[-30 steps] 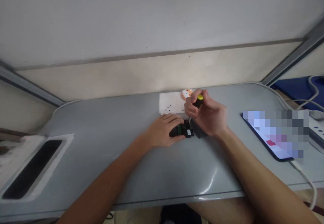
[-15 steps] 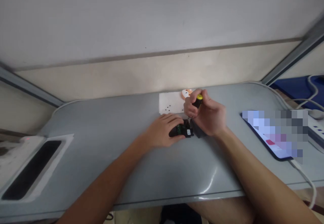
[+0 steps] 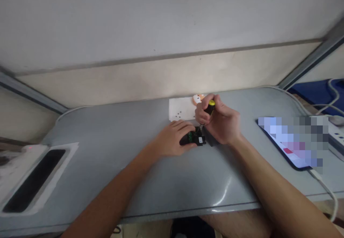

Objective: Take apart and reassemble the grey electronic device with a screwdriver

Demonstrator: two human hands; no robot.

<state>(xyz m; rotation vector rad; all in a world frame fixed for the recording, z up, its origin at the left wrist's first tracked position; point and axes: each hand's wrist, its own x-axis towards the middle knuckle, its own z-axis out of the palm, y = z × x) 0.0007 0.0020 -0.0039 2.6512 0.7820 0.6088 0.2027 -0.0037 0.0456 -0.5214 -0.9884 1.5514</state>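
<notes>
On the grey table, my left hand [image 3: 174, 138] is wrapped round a small black device [image 3: 199, 140] with a green circuit board and a white label showing. My right hand [image 3: 224, 121] grips a screwdriver [image 3: 210, 107] with a black handle and a yellow end cap. The screwdriver is tilted, its shaft pointing down at the device's upper part; whether the tip sits in a screw is too small to tell. Just behind my hands lies a white paper pad [image 3: 180, 106] with several tiny dark screws [image 3: 178, 114] on it. A dark flat piece [image 3: 210, 139] lies partly under my right hand.
An orange and white animal-shaped item [image 3: 198, 99] sits at the pad's back corner. To the right are a phone [image 3: 287, 143] with a white cable [image 3: 324, 187] and a white power strip [image 3: 337, 137]. A black flat slab [image 3: 34, 180] lies on white paper at left.
Both hands, the screwdriver and the device stay in nearly the same place. Only a very slight shift of the whole view shows.
</notes>
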